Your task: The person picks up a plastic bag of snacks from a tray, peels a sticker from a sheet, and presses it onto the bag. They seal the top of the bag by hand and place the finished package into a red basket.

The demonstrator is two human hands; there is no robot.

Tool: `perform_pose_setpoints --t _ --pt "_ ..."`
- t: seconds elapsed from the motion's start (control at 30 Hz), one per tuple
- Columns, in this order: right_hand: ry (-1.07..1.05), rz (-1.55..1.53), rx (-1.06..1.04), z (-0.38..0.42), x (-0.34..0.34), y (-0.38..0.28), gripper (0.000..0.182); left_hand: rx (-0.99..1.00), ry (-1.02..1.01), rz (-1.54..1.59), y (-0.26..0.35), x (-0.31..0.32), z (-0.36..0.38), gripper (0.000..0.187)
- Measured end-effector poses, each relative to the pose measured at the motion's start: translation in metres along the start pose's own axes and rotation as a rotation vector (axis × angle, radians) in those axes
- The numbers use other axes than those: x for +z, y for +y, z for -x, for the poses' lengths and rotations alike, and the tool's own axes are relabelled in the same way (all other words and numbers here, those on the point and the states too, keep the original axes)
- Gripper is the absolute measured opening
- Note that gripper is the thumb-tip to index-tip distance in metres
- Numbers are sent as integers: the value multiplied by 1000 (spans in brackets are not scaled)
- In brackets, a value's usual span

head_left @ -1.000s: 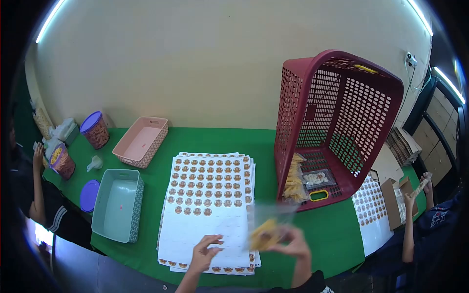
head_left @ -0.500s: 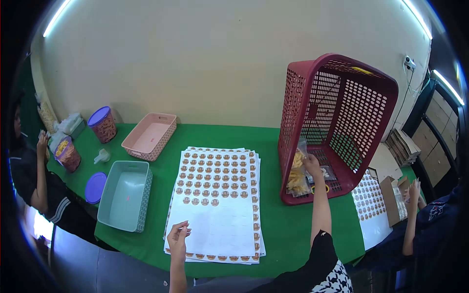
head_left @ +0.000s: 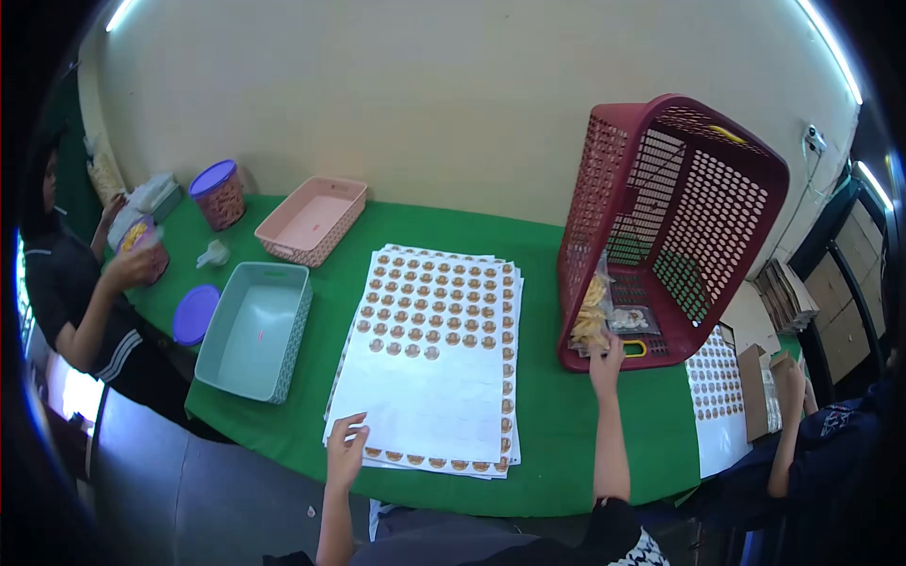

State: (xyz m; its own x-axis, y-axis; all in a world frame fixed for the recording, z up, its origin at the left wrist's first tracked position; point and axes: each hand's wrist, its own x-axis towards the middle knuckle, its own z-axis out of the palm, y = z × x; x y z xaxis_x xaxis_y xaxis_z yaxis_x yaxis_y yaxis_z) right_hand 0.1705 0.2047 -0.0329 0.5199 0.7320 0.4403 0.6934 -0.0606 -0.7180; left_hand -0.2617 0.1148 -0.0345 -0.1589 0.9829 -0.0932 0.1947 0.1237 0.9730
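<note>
My left hand [head_left: 346, 451] hovers over the lower left edge of the sticker sheets [head_left: 434, 406], its fingers curved and apart with nothing visible in them. Rows of round brown stickers fill the upper part of the top sheet; its lower part is bare white. My right hand [head_left: 606, 363] is at the front rim of the maroon basket [head_left: 642, 132], its fingers stretched out against the bottom of a clear bag of yellow chips [head_left: 591, 316]. The basket lies on its side, mouth towards me. Inside, a flat clear packet with whitish pieces [head_left: 632, 321] lies beside the chips.
Left of the sheets are a green basket [head_left: 255, 330], a pink basket [head_left: 311, 222], a purple lid [head_left: 195, 314] and a purple-lidded tub [head_left: 217, 195]. A person [head_left: 85, 302] stands at the left. On the right, another person's hand [head_left: 791, 385] is by a cardboard box [head_left: 758, 391].
My right hand has moved down from the top of the chip bag to its lower end. The view has shifted, and the person at the left has moved a hand over the tub.
</note>
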Motion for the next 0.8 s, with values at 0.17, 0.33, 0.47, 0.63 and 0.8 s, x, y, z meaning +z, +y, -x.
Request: perform_pose_setpoints --t 0.17,0.33,0.47,0.63,0.8 --pt "-177 -42 21 119 14 -19 32 170 -88 -465 -45 10 2 45" --pt "-360 83 -84 179 43 -63 34 87 -263 -912 -64 34 13 73" --pt "-487 159 -297 176 76 -101 41 18 -322 -910 -54 33 12 75" --pt "-678 151 -373 160 137 -120 48 11 -344 -933 -48 30 11 74" --pt "-606 119 -429 151 186 -125 50 24 -409 -915 -50 22 6 71"
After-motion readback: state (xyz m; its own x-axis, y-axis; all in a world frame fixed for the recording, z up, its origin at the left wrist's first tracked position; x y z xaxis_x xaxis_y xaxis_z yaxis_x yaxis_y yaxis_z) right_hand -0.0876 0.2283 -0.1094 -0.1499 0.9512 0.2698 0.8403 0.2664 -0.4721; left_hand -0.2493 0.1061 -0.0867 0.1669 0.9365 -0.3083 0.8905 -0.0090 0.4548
